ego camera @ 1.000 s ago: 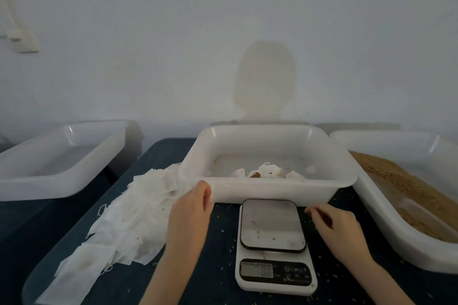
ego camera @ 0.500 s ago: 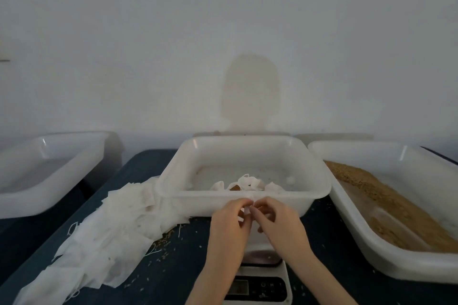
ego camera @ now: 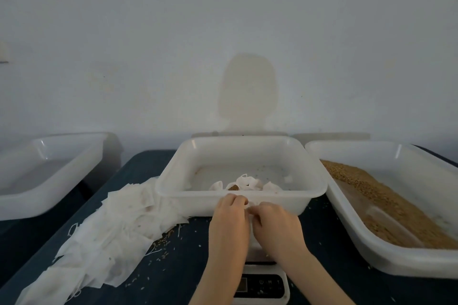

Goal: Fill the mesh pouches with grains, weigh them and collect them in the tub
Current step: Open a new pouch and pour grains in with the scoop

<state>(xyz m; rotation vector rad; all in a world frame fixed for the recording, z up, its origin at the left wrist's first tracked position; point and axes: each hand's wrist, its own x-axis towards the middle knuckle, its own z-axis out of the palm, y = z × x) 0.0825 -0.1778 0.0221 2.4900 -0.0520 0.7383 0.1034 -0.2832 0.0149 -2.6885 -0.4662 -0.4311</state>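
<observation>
Hands have come together over the white digital scale (ego camera: 260,285) at six o'clock: my left hand (ego camera: 229,224) and right hand (ego camera: 275,226) pinch a thin white mesh pouch (ego camera: 250,205) between curled fingertips, seemingly opening it for filling. Filled pouches (ego camera: 244,183) lie in the translucent white plastic tub (ego camera: 173,193) at twelve; brown grains (ego camera: 386,203) wait at two.

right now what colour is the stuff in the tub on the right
Golden brown grains, heaped in the white right tub; the head view shows it.

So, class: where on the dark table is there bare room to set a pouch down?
Bare cloth lies between the scale and the grain tub. Left of the scale, the pouch pile and loose grains crowd it; both hands cover the scale.
</observation>
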